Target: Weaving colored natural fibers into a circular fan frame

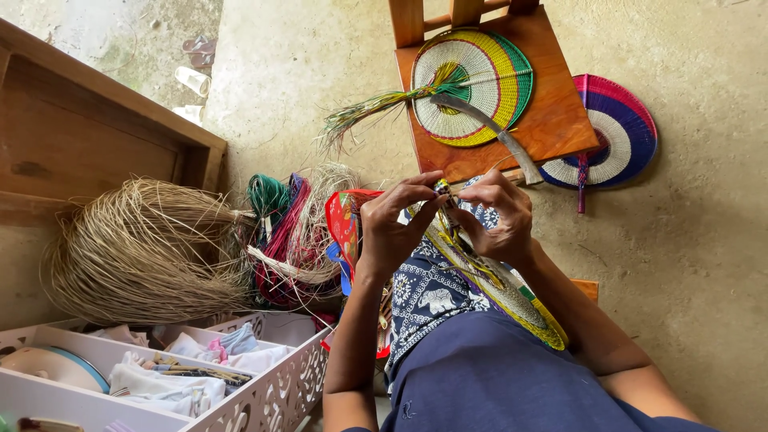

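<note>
Near the middle of the frame, two hands meet over a lap. The left hand (390,226) and the right hand (498,218) both pinch the top end of a half-made woven fan (496,288). The fingers of each hand are curled in and pressed together on the thin strips there, thumb against fingertips. The two hands almost touch each other.

The fan is yellow with some green and purple. It lies on edge across the blue patterned cloth (428,292) on the person's lap. Its long side runs on a slant, from the pinched end in the middle of the frame down to the lower right, where its round edge sits by the right arm. The pinched end points up and a little left.

At the top of the frame stands a wooden stool (552,120). A finished round fan (472,84) in white, yellow, red and green lies flat on it, with loose green strips trailing to the left. A long knife (496,132) lies across that fan on a slant. On the floor to the right of the stool lies a purple and pink fan (616,136).

On the left is a big bundle of dry straw (148,252), and next to it are coloured strips (280,232). In the lower left is a white box (264,392) with cloths inside.
</note>
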